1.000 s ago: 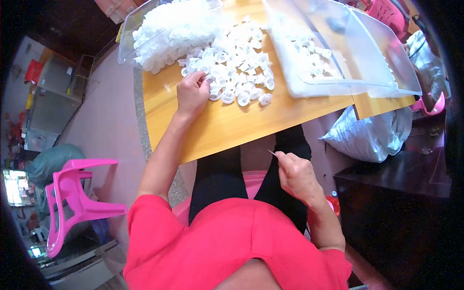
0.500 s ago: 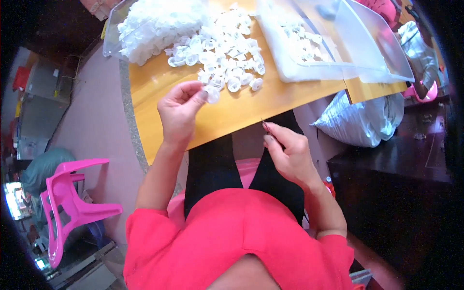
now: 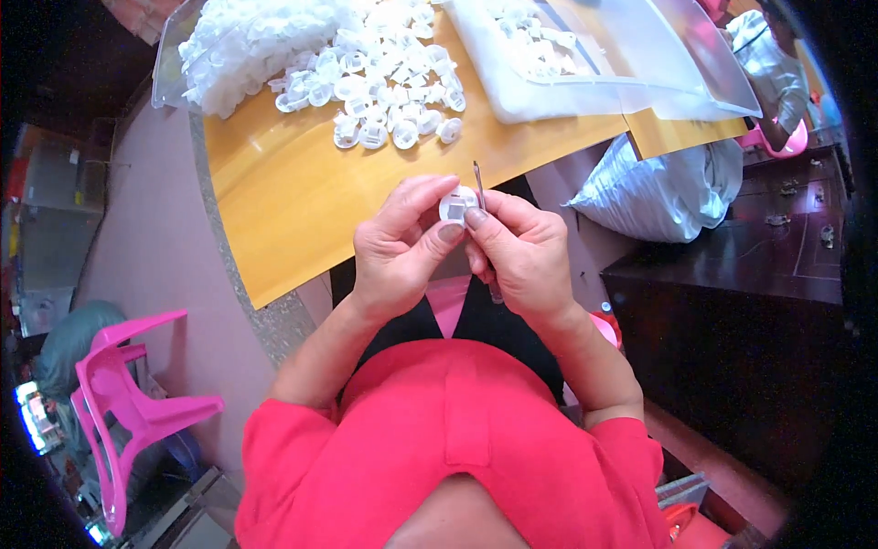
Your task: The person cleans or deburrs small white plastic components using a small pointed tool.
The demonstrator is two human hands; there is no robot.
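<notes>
Over my lap, just off the table's near edge, both hands meet at a round white plastic piece [image 3: 455, 207] with a squarish recess in its face. My left hand [image 3: 398, 247] pinches it by its left side between thumb and fingers. A slim, pointed metal tool [image 3: 478, 179] rises upright from my right hand [image 3: 529, 252], whose fingers wrap its handle. The right thumb also presses the piece's right edge. Loose white plastic pieces [image 3: 404, 135] of the same sort lie spread on the wooden table [image 3: 274, 201], beyond my hands.
A clear bin heaped with white pieces [image 3: 247, 55] stands at the far left. Another translucent bin [image 3: 549, 99] at the far right holds some more. A stuffed silvery sack [image 3: 663, 197] sits right of the table, a pink chair [image 3: 137, 393] to the left. Another person [image 3: 768, 73] is at far right.
My left hand has brought a white piece from the table nearer to me. My right hand has come up with the tool to meet it. The view has shifted slightly.
</notes>
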